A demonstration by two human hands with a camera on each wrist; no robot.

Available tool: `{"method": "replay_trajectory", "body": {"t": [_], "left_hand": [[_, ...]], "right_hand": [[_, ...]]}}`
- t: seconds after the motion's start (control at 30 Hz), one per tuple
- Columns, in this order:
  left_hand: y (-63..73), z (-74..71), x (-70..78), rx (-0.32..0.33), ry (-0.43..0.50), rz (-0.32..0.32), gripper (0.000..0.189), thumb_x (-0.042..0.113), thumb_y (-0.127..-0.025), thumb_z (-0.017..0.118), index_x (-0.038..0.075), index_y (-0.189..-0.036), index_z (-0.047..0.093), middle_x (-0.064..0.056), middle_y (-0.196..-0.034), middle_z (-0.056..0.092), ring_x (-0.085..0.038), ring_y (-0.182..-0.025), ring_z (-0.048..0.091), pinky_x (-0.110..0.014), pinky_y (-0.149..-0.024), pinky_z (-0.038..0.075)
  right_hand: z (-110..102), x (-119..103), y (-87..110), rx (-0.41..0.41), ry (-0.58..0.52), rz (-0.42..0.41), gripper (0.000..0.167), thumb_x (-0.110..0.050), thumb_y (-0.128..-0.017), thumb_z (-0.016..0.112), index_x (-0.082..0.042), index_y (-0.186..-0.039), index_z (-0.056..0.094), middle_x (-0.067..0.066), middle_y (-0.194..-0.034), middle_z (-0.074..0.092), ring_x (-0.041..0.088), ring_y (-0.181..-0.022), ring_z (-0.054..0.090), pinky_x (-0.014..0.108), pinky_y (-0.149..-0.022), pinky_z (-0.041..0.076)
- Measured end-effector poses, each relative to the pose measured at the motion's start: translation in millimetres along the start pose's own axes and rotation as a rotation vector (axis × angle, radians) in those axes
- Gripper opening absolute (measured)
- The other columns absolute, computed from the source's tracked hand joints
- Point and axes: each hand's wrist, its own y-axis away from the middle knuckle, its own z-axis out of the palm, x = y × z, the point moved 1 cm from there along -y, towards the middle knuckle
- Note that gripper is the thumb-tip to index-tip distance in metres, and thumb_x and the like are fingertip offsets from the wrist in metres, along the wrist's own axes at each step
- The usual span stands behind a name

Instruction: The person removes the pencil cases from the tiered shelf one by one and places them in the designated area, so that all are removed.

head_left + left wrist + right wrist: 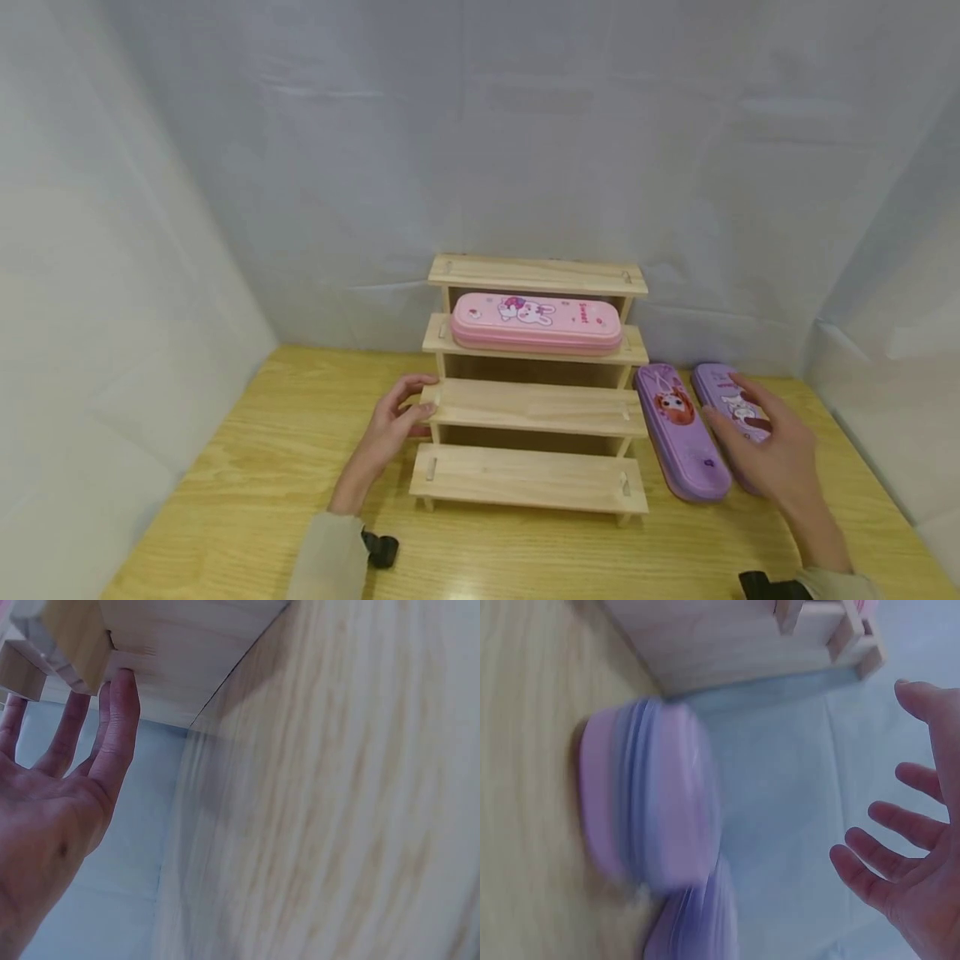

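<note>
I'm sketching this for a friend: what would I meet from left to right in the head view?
By their middles: left hand, stepped wooden shelf bearing a pink case, purple case with a red-haired figure, purple case with a white animal, right hand.

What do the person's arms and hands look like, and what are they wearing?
The left hand and right hand have no gloves. Both arms wear pale beige sleeves. Small black gadgets show near both cuffs; their exact shape is hard to tell.

We note smooth, matt bare wood on the stepped shelf (525, 475), glossy grained wood on the bench (247, 492). The cases (684, 437) look smooth and glossy, the backdrop (525, 150) creased.
</note>
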Motion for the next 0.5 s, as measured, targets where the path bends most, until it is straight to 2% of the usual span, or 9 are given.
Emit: {"method": "replay_trajectory", "body": {"t": [0.07,0.1,0.33,0.5], "left_hand": [[-0.9,0.7,0.9,0.000,-0.002,0.000,0.038,0.015,-0.101,0.061,0.010,-0.138,0.055,-0.012,-0.129,0.052,-0.014,-0.092,0.064,-0.048,-0.079,0.063],[-1.3,1.0,1.3,0.001,-0.002,-0.001,0.038,0.015,-0.101,0.061,0.010,-0.138,0.055,-0.012,-0.129,0.052,-0.014,-0.092,0.065,-0.048,-0.079,0.063],[-2.9,1.1,0.1,-0.002,-0.007,-0.002,0.037,0.015,-0.101,0.061,0.010,-0.138,0.055,-0.011,-0.129,0.052,-0.014,-0.092,0.064,-0.047,-0.078,0.063],[-1.3,-0.1,-0.9,0.002,-0.006,0.002,0.037,0.014,-0.101,0.061,0.010,-0.137,0.055,-0.010,-0.131,0.050,-0.015,-0.093,0.064,-0.044,-0.076,0.063]], "right_hand": [[5.1,-7.8,-5.1,0.002,-0.012,-0.035,0.057,-0.017,-0.084,0.083,-0.011,-0.138,0.064,0.020,-0.131,0.067,-0.021,-0.109,0.046,0.000,-0.081,0.043],[7.8,-11.2,-7.8,0.005,-0.014,-0.058,0.058,-0.015,-0.083,0.084,-0.011,-0.137,0.064,0.021,-0.130,0.067,-0.021,-0.109,0.046,0.000,-0.081,0.042],[31.6,-32.4,-20.6,0.032,-0.087,-0.231,0.061,-0.002,-0.077,0.083,-0.005,-0.135,0.065,0.021,-0.131,0.067,-0.018,-0.113,0.048,-0.001,-0.085,0.040],[49.1,-48.4,-26.4,0.000,-0.114,-0.278,0.062,-0.006,-0.079,0.084,-0.008,-0.138,0.063,0.018,-0.136,0.065,-0.014,-0.110,0.051,0.003,-0.082,0.043]]}}
